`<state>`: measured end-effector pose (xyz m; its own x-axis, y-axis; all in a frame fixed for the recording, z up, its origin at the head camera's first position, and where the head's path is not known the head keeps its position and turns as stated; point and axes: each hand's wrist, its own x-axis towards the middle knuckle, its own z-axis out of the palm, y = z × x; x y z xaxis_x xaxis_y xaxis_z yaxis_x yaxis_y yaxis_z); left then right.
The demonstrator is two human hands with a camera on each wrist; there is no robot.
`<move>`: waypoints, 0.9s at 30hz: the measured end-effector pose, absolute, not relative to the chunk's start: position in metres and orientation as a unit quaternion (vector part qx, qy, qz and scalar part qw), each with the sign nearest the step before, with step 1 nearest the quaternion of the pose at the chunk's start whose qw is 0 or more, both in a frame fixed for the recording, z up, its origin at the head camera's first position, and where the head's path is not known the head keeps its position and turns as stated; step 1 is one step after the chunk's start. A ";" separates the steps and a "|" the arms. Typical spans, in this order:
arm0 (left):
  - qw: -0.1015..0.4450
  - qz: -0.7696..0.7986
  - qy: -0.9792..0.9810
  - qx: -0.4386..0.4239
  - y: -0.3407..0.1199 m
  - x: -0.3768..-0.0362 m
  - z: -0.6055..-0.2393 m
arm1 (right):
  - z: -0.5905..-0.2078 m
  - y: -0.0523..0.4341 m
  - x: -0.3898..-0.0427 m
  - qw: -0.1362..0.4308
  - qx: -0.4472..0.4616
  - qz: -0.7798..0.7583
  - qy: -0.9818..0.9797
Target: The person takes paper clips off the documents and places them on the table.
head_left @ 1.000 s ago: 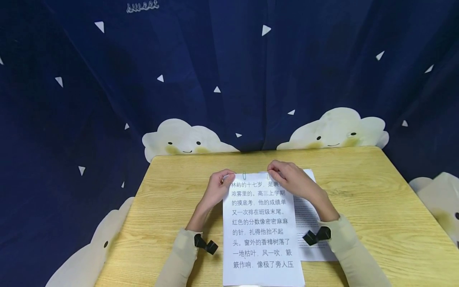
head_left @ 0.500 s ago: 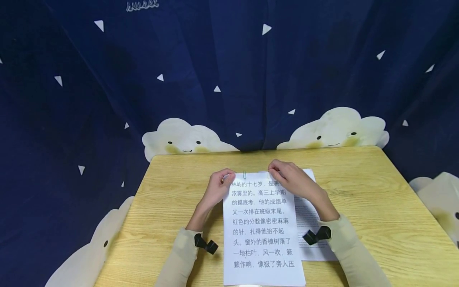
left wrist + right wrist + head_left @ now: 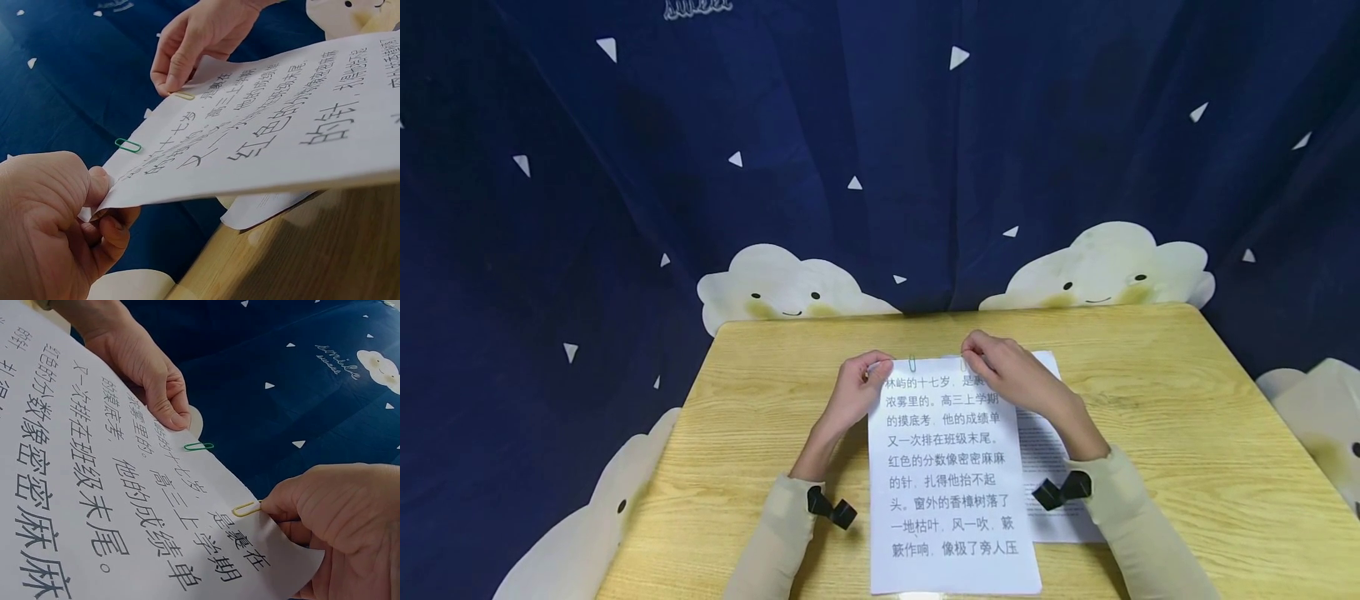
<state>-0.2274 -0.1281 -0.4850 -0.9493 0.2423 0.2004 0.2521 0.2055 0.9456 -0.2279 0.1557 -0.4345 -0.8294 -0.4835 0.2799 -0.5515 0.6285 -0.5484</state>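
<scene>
The left hand (image 3: pixel 851 393) pinches the top left corner of the printed sheet (image 3: pixel 951 483), thumb on the face and curled fingers (image 3: pixel 109 234) beneath, so the top edge is lifted clear of the table (image 3: pixel 1187 433). The right hand (image 3: pixel 1009 377) pinches a yellow clip (image 3: pixel 246 509) between thumb and forefinger at the sheet's top edge near the right corner; the clip already sits partly over the paper. A green clip (image 3: pixel 198 446) is fastened on the same edge, between the two hands and nearer the left one. The sheet runs from the table's middle toward the near edge, its lower part lying flat. A second sheet (image 3: pixel 1048 454) of smaller print lies under it, showing out on the right, beneath the right wrist.
</scene>
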 end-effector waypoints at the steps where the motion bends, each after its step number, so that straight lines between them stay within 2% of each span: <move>1: 0.004 -0.609 -0.777 -0.158 -0.128 -0.228 -0.485 | -0.435 0.156 -0.228 0.052 0.287 0.321 -0.901; 7: -0.004 -0.602 -0.784 -0.154 -0.128 -0.228 -0.482 | -0.435 0.155 -0.228 0.048 0.285 0.321 -0.902; 12: -0.005 -0.606 -0.780 -0.157 -0.126 -0.216 -0.461 | -0.435 0.156 -0.228 0.046 0.289 0.321 -0.901; 18: 0.022 -0.598 -0.784 -0.163 -0.127 -0.226 -0.480 | -0.435 0.156 -0.229 0.049 0.297 0.321 -0.898; 27: 0.013 -0.604 -0.780 -0.164 -0.127 -0.228 -0.485 | -0.437 0.157 -0.229 0.050 0.293 0.318 -0.900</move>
<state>-0.2279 -0.1267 -0.4845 -0.9459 0.2402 0.2180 0.2713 0.2173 0.9376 -0.2286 0.1572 -0.4366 -0.8234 -0.4961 0.2756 -0.5591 0.6262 -0.5433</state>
